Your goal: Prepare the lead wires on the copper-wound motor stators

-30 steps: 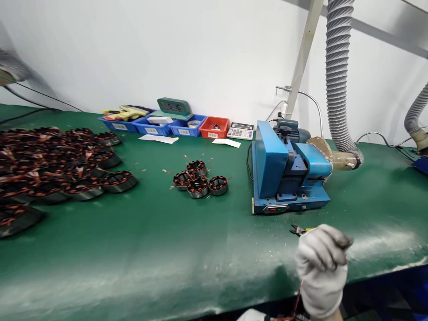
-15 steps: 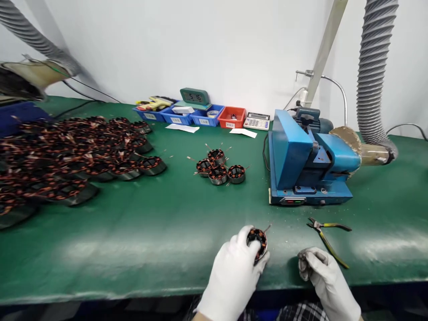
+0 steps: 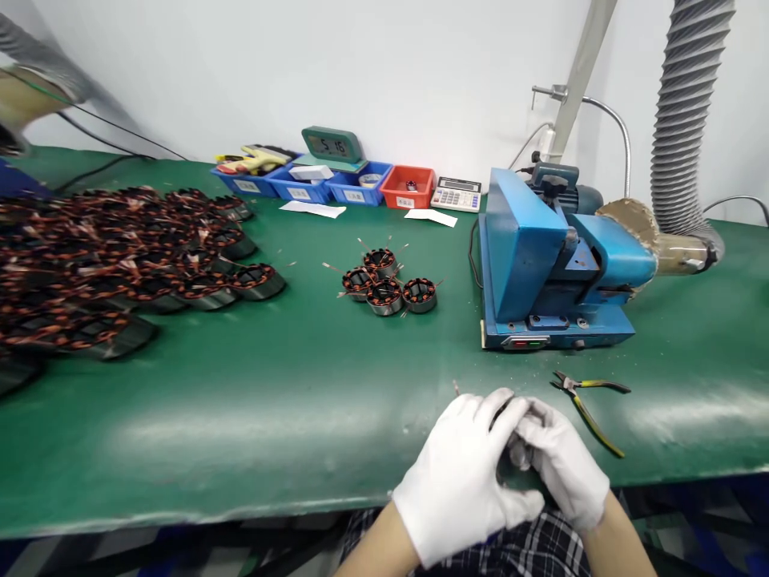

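Note:
My left hand (image 3: 462,473), in a white glove, curves around a motor stator (image 3: 498,415). Most of the stator is covered by my fingers; a dark sliver shows between them, and one lead wire (image 3: 456,388) pokes out beyond my knuckles. My gloved right hand (image 3: 556,453) is closed against its right side, with grey-stained fingertips meeting the left fingers. The exact grip of the right fingertips is hidden. To the right of my hands lie diagonal cutters (image 3: 573,386) with yellow-green handles, spread apart on the green mat (image 3: 288,425).
Several stators (image 3: 384,296) form a small cluster mid-table. A large group of stators (image 3: 144,272) covers the left side. A blue motorised machine (image 3: 541,264) with a grey duct hose (image 3: 685,120) stands right. Along the wall are blue bins (image 3: 357,192), a red bin (image 3: 408,188), a clock and a calculator (image 3: 457,195).
My right hand has moved left to meet my left hand at the stator. The left hand has turned and shifted right, covering the stator. The view has also shifted slightly.

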